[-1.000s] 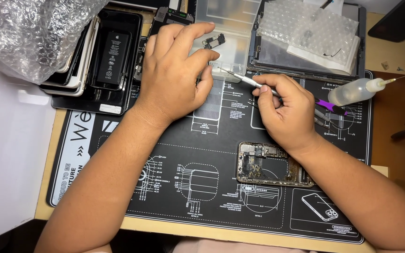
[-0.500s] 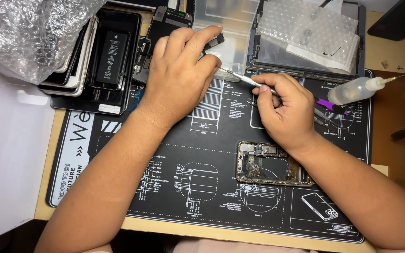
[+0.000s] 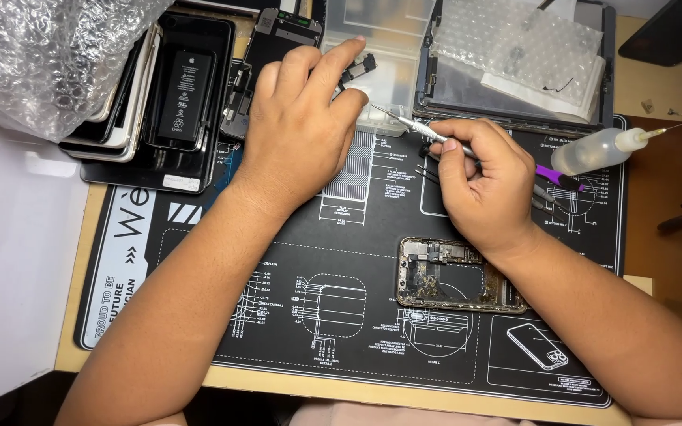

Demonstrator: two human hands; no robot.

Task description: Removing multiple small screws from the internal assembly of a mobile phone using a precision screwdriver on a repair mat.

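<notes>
The left hand point(image 3: 297, 130) pins a small dark phone part point(image 3: 359, 69) at the far side under its extended forefinger. The right hand point(image 3: 479, 181), fingers curled shut, grips a slim silver screwdriver point(image 3: 416, 128). If the tip slips, the part could skid off the black printed repair mat point(image 3: 199, 260).

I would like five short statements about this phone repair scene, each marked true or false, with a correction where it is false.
1. The right hand holds a thin metal tool. True.
2. The left hand rests on the opened phone body. False: it is at a small dark part near the clear plastic box; the phone body lies lower on the black work mat, untouched.
3. A squeeze bottle lies on its side to the right of the right hand. True.
4. The bubble wrap sits at the bottom right. False: it is at the top left.
5. The tool's tip points toward the left hand. True.
</notes>
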